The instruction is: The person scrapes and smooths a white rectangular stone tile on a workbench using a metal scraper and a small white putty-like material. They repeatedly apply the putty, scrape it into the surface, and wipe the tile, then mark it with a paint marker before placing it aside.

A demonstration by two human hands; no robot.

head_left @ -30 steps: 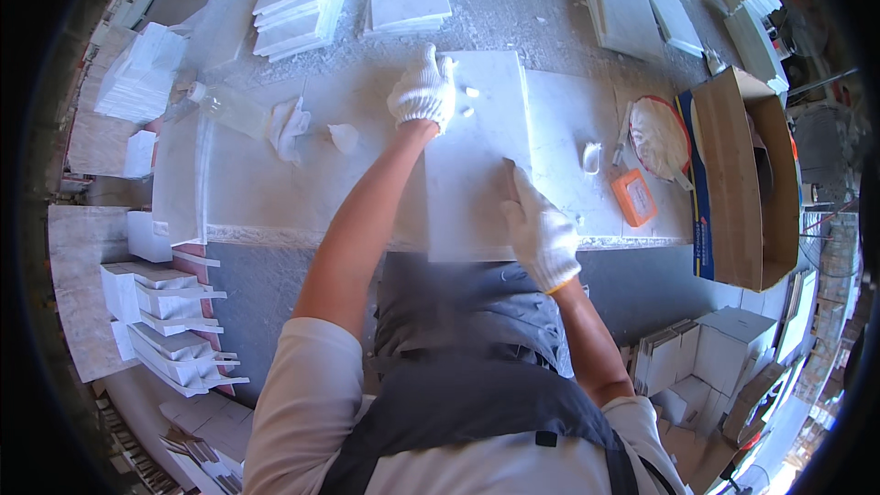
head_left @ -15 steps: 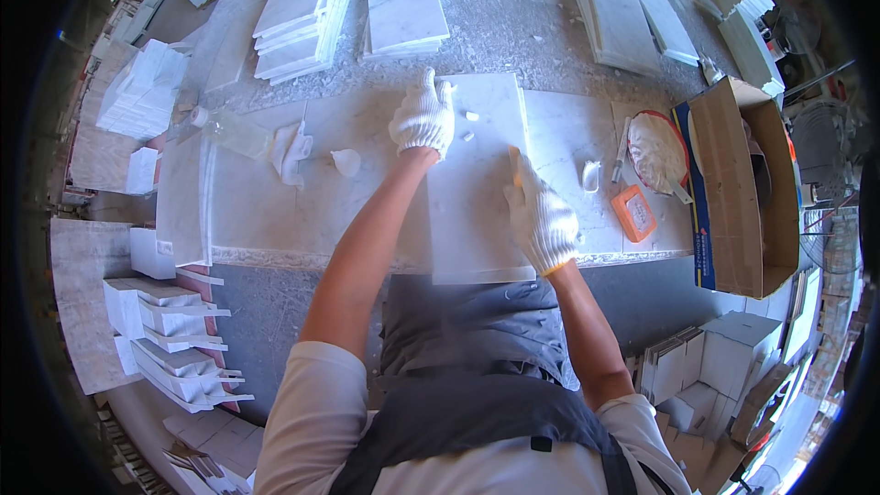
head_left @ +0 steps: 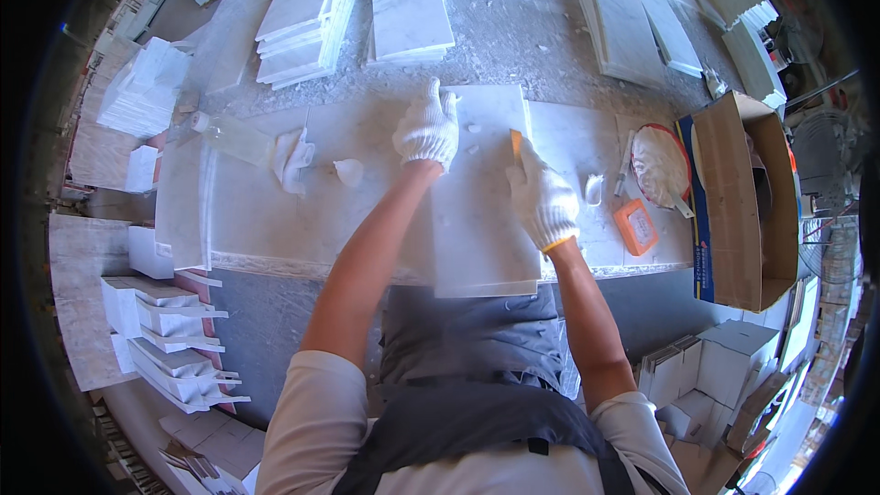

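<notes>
- White-gloved right hand (head_left: pixel 543 200), its grip closed around a thin orange strip (head_left: pixel 516 143), over the right side of a pale marble slab (head_left: pixel 486 229).
- The slab lies between both hands on the counter (head_left: pixel 261 234), near end jutting past the edge.
- Gloved left hand (head_left: pixel 426 133) at the slab's far left edge; how far its grip is closed cannot be told.

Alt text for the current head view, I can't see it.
White-gloved left hand at the left edge of stacked rectangular pale marble-like slabs; white-gloved right hand over them, holding a flat orange strip. To the right lie a square orange box and a round red-rimmed dish, beside an open brown cardboard box.
</notes>
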